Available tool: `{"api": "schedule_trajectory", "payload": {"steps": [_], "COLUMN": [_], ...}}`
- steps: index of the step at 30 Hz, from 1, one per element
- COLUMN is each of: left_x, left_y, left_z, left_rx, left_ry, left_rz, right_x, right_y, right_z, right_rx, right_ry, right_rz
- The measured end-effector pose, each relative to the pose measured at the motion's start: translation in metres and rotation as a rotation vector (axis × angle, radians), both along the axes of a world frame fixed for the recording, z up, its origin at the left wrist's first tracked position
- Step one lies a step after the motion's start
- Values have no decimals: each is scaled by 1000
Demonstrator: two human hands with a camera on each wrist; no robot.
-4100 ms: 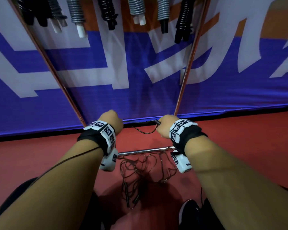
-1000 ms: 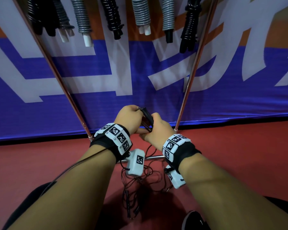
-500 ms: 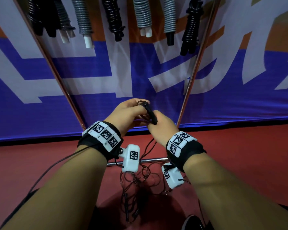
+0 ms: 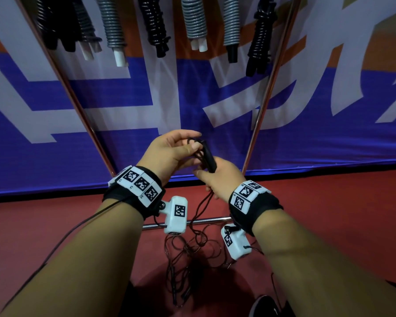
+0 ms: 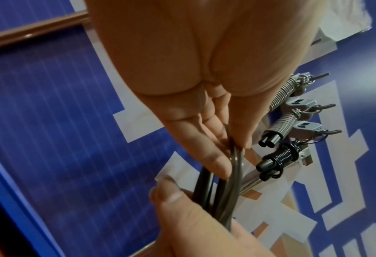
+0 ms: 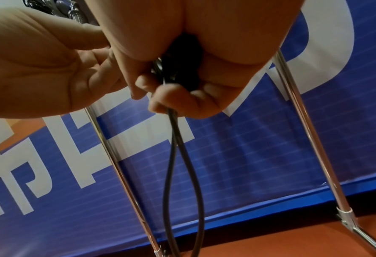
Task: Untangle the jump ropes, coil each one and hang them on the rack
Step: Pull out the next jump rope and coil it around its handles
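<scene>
At the far left a slanted rack pole (image 4: 78,106) rises from the red floor (image 4: 44,227) toward the coiled ropes (image 4: 114,26) already hanging along the top, grey and black, handle ends down. Next comes the left hand (image 4: 169,154), raised in front of the blue banner (image 4: 55,161). Its fingers (image 5: 206,153) and thumb pinch the top of a small bundle of cord loops (image 5: 224,187); they are closed on the cord, not slack. Just right of it, touching, the right hand (image 4: 217,179) wraps its curled fingers (image 6: 171,102) round the black handle (image 4: 209,157) and the cord beside it, with two strands (image 6: 182,165) dropping from the fist. These run down to a loose tangle (image 4: 192,250) on the floor between the forearms, lying over the low crossbar (image 4: 206,221); further black handles lie in it. Farther right stands the second rack pole (image 4: 258,115).

The cord looks thin, light and springy, so I judge the loops will try to open up and slide unless pinched where they cross. The handle is the only stiff part and the surest place to hold while winding. Pulling hard on the trailing strands would likely tighten the knots below; feeding slack up a little at a time seems safer.
</scene>
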State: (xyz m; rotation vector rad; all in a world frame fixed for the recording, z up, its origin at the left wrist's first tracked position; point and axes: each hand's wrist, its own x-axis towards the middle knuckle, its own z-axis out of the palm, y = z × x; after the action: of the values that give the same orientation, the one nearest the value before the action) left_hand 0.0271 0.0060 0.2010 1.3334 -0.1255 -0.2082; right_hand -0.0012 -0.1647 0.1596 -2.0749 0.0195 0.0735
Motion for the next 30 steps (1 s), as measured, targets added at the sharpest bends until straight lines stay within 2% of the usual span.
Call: {"api": "schedule_trajectory", "payload": {"steps": [7,9,10,12,13,15,17,30], "left_x": [4,5,5,-4,-9,-15,-18,-25], "left_y": [-9,-12,-14,-17,-19,-20,-19,-27], "left_z": [-3,-9,-15,-25,-32,-39,-39,-29], "left_rx": [-180,-65,82,365,424,403,380,354], "left_ry": [157,241,263,246,240,257,239,190], "left_rz": [141,164,103,-167,-292,-433,-475,-296], "right_x": [2,4,5,5,6,7,9,11], "right_y": [-1,-3,-3,-4,-5,-8,-11,-16], "right_z": [6,8,10,15,18,20,22,24], "right_rx": [129,174,199,262,284,275,261,325], "right_ry": [0,-9,-11,-22,-33,-57,-65,-86], "right_rz": [-110,-160,-181,-216,-232,-252,-262,-293]}}
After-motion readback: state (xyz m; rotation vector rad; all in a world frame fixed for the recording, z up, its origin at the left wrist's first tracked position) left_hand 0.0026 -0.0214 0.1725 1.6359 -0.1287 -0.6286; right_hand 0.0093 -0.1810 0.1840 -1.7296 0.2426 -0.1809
